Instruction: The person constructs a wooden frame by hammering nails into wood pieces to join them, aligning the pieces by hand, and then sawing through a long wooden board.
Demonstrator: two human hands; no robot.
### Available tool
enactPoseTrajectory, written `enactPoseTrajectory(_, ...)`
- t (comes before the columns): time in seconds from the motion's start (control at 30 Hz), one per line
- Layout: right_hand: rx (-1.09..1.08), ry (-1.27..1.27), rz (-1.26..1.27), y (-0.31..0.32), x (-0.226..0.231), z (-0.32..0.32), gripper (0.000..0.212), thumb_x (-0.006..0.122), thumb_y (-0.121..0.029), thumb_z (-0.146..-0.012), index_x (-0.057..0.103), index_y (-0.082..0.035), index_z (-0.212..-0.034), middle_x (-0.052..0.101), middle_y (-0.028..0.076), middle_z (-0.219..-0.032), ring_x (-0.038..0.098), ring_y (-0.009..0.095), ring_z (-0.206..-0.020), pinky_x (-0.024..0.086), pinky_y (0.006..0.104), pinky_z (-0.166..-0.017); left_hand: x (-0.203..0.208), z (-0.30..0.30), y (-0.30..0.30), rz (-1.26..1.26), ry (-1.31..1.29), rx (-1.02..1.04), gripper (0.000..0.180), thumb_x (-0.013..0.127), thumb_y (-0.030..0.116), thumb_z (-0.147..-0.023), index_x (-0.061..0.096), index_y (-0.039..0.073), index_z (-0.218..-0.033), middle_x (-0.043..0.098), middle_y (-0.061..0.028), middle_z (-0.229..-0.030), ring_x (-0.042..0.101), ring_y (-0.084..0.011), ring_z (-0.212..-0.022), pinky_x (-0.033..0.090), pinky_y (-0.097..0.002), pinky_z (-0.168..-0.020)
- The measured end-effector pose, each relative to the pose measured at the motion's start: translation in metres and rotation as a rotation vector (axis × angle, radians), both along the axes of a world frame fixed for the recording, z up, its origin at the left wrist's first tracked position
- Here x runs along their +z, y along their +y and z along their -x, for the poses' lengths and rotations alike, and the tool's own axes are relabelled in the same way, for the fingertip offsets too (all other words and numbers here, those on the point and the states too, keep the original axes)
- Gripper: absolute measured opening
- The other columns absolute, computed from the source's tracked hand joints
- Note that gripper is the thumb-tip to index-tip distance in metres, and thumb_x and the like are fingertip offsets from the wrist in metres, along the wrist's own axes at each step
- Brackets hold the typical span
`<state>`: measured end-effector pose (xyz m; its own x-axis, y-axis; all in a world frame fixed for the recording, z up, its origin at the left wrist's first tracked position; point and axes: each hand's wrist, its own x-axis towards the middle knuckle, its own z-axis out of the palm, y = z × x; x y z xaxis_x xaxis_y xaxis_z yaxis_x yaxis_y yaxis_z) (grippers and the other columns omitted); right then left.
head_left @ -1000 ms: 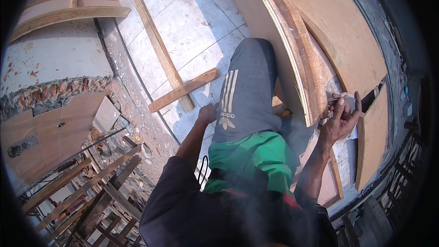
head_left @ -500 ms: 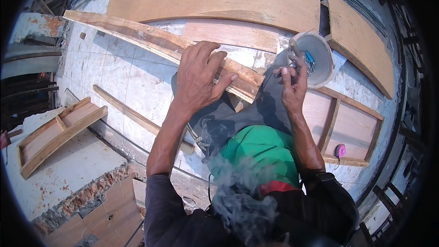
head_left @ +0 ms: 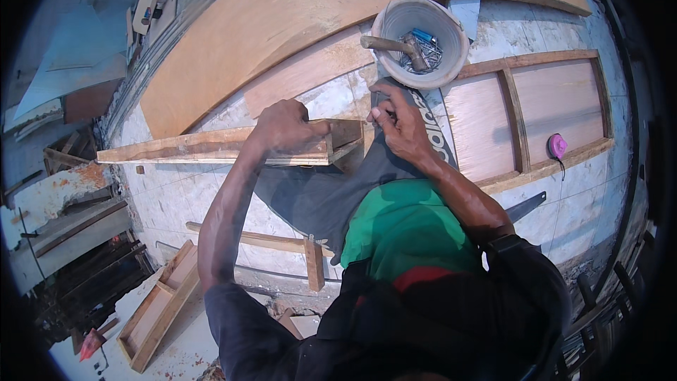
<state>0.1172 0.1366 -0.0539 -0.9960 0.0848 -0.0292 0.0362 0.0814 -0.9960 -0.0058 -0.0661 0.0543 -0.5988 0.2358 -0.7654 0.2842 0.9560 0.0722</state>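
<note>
- While the left hand (head_left: 285,125), spread before, now curls over the plank (head_left: 176,147),
- the right hand (head_left: 406,127), fingertips together, contents unclear, no longer overlaps the bucket (head_left: 453,32).

Tan wooden frame (head_left: 183,146), pale grey bucket (head_left: 453,46)

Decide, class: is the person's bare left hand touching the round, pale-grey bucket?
Apart. The head view shows pale floor tiles plainly visible between the left hand and the bucket.
</note>
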Motion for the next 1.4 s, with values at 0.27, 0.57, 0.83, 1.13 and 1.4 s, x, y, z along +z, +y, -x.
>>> enactPoseTrajectory(0.27, -0.007, 0.012, 0.064, -0.006, 0.007, 0.012, 0.035, 0.054, -0.011, -0.096, 0.050, -0.009, -0.131, 0.071, 0.011, -0.083, 0.066, 0.024, -0.070, 0.051, 0.0363, -0.066, -0.011, 0.006, -0.003, -0.344, 0.100, -0.132, 0.050, 0.058, 0.041, -0.085, 0.057, -0.006, -0.068, 0.054, -0.0248, -0.064, 0.057, -0.0374, -0.065, 0.044, -0.0462, -0.065)
enactPoseTrajectory(0.57, 0.025, -0.066, 0.120, -0.062, -0.031, 0.042, 0.020, 0.057, -0.006, -0.097, 0.057, -0.002, -0.116, 0.068, 0.007, -0.088, 0.064, 0.013, -0.081, 0.050, 0.0284, -0.074, -0.025, 0.006, -0.006, -0.475, 0.317, -0.379, 0.051, 0.051, 0.041, -0.091, 0.060, -0.001, -0.065, 0.060, -0.0193, -0.065, 0.059, -0.0389, -0.069, 0.045, -0.0487, -0.064)
enactPoseTrajectory(0.83, 0.091, 0.052, 0.099, -0.068, -0.039, 0.049, 0.015, 0.057, -0.003, -0.096, 0.060, -0.002, -0.111, 0.069, 0.009, -0.092, 0.067, 0.014, -0.086, 0.052, 0.0294, -0.076, -0.024, -0.014, -0.020, -0.530, 0.532, -0.229, 0.056, 0.063, 0.054, -0.085, 0.069, 0.001, -0.071, 0.065, -0.0176, -0.067, 0.064, -0.0349, -0.068, 0.047, -0.0462, -0.059)
enactPoseTrajectory(1.13, 0.039, 0.028, 0.240, -0.053, -0.020, 0.061, 0.015, 0.061, -0.012, -0.095, 0.063, -0.003, -0.107, 0.074, 0.006, -0.089, 0.066, 0.012, -0.082, 0.050, 0.0280, -0.069, -0.014, -0.014, -0.043, -0.585, 0.373, 0.023, 0.047, 0.065, 0.047, -0.087, 0.071, 0.001, -0.098, 0.068, -0.0192, -0.085, 0.063, -0.0355, -0.085, 0.045, -0.0446, -0.082)
enactPoseTrajectory(1.4, 0.345, 0.354, 0.011, -0.034, 0.062, 0.067, 0.015, 0.066, -0.008, -0.093, 0.065, 0.003, -0.104, 0.071, 0.010, -0.088, 0.068, 0.015, -0.078, 0.054, 0.0286, -0.071, -0.028, -0.017, -0.053, -0.914, 0.629, -0.063, 0.020, 0.063, 0.018, -0.091, 0.068, 0.002, -0.099, 0.068, -0.0136, -0.094, 0.064, -0.0339, -0.091, 0.049, -0.0422, -0.083)
